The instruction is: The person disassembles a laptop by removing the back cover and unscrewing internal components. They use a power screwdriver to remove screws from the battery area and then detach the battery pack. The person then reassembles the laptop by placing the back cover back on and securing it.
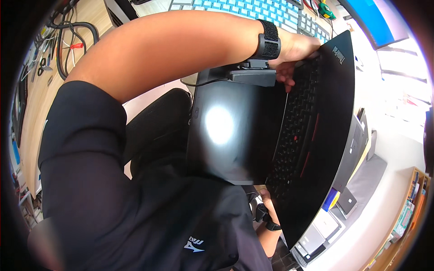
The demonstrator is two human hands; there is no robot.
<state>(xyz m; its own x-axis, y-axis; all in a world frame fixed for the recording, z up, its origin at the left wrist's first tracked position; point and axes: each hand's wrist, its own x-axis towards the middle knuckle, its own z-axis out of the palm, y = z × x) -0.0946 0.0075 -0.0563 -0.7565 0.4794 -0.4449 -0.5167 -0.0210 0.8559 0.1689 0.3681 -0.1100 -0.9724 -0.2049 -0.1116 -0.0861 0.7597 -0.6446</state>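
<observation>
My fingers clamp the open black laptop (312,135), held above the desk: left hand (294,54) grips its far edge, right hand (267,203) underneath, mostly hidden.

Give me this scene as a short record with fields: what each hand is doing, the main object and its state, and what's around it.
Main object: black laptop, open, held up on edge, screen dark with a glare spot
Left hand: grips the laptop's upper end, wrist strap with a small black device
Right hand: under the laptop's lower end, mostly hidden
Behind: keyboard with pale blue keys, monitor
Left side: cables on a wooden surface
Lower right: stack of laptops
</observation>
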